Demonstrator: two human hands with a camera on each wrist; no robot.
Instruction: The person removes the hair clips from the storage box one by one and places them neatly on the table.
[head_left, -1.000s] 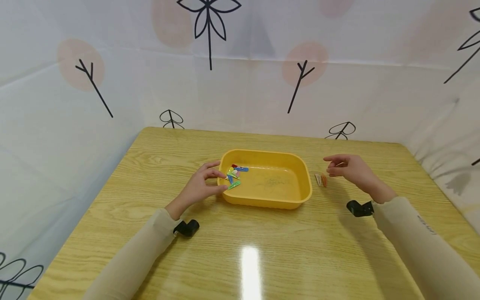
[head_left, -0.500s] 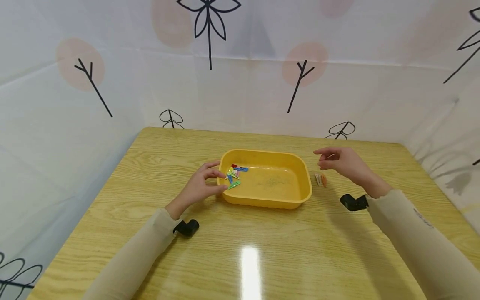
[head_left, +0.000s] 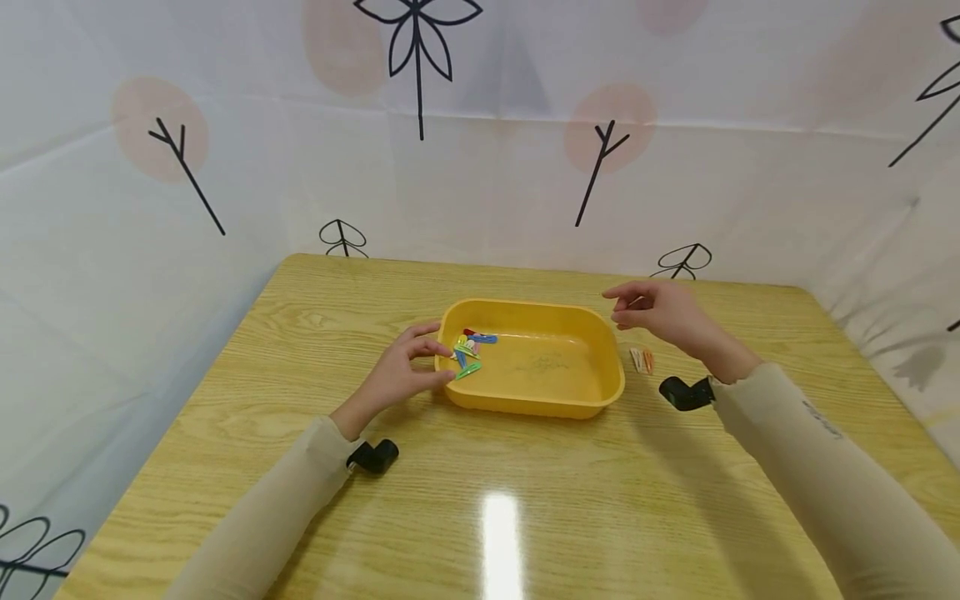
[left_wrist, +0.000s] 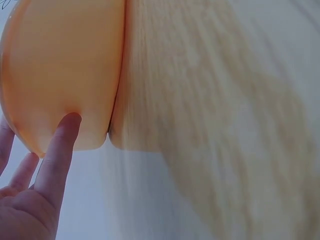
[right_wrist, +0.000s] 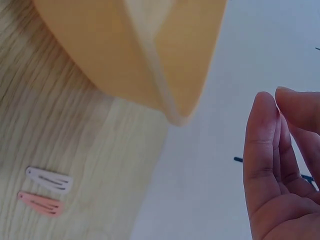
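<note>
A yellow plastic tray (head_left: 555, 367) stands mid-table, with several colourful snap hair clips (head_left: 467, 350) at its left end. My left hand (head_left: 405, 367) rests against the tray's left end, fingers spread; in the left wrist view one fingertip (left_wrist: 72, 120) touches the outer wall. Beyond the tray's right rim, my right hand (head_left: 656, 312) hovers above the table with thumb and forefinger together. Between those fingertips (right_wrist: 263, 102) the right wrist view shows a small red sliver, apparently a hair clip mostly hidden. A white clip (right_wrist: 49, 180) and an orange clip (right_wrist: 41, 204) lie side by side on the table.
The wooden table (head_left: 420, 517) carries the tray and the loose clips. A patterned white cloth (head_left: 510, 192) hangs behind it and at its sides. Black camera mounts (head_left: 372, 457) sit at both wrists.
My right hand has moved left and slightly away from me, from right of the two loose clips to near the tray's far right corner. Left hand, tray and clips have stayed put.
</note>
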